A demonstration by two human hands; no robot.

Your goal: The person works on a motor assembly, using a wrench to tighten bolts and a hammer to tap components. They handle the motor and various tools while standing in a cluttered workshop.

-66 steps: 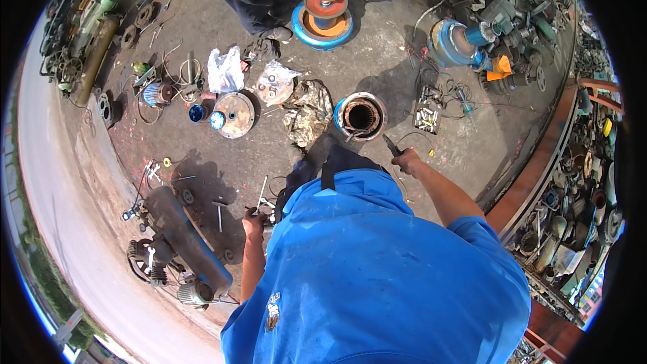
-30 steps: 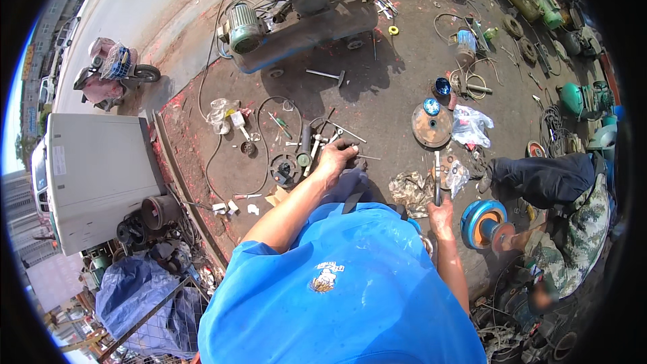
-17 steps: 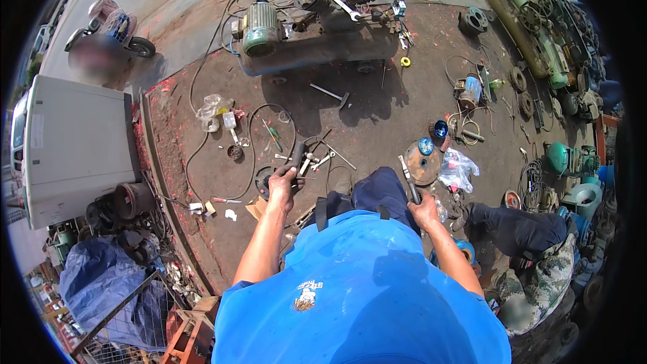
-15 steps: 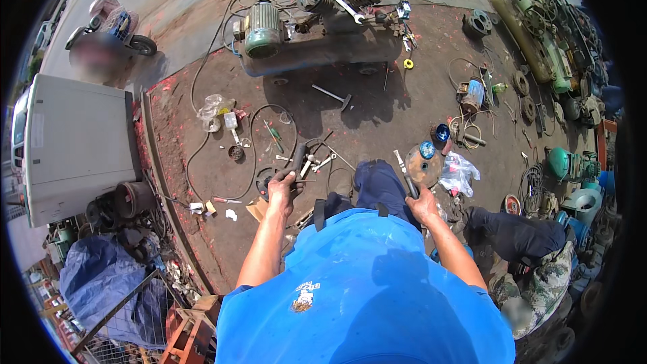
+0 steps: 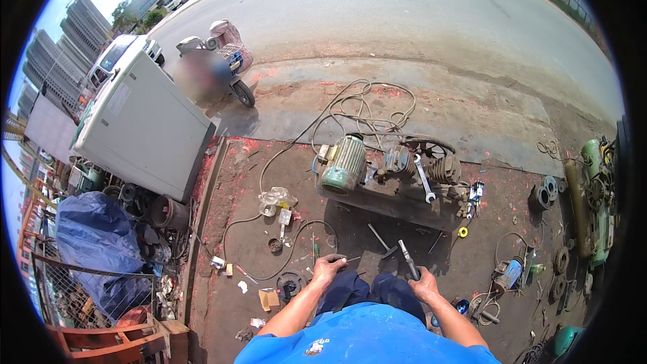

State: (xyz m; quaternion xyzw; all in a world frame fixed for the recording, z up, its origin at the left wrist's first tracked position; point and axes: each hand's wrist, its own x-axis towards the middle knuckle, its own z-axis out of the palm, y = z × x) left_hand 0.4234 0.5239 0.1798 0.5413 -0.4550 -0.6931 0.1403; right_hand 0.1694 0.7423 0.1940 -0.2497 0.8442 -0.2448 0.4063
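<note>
My left hand (image 5: 328, 269) is closed with a thin, dark rod-like piece (image 5: 353, 259) sticking out from its fingers toward the right. My right hand (image 5: 423, 284) grips a long metal tool (image 5: 408, 258) with a dark handle and a bright silver end pointing away from me; its exact kind is unclear. Both hands are above my dark trousers. Ahead of them lies a hammer (image 5: 382, 240) on the ground. Beyond it stands an air compressor (image 5: 411, 209) with a green motor (image 5: 344, 164), and a large open-end wrench (image 5: 424, 178) rests on its pump.
A cable (image 5: 266, 170) loops across the ground to the left. Near it lie a plastic bag (image 5: 276, 200) and cardboard (image 5: 269, 298). A blue motor (image 5: 510, 273) and metal rings (image 5: 561, 260) lie to the right. A white box-bodied vehicle (image 5: 145, 125) and a scooter (image 5: 217, 61) stand far left.
My view has tilted up and shifted, showing the road and buildings. Both hands sit closer together, still holding their pieces. The person crouching at the right has left the view.
</note>
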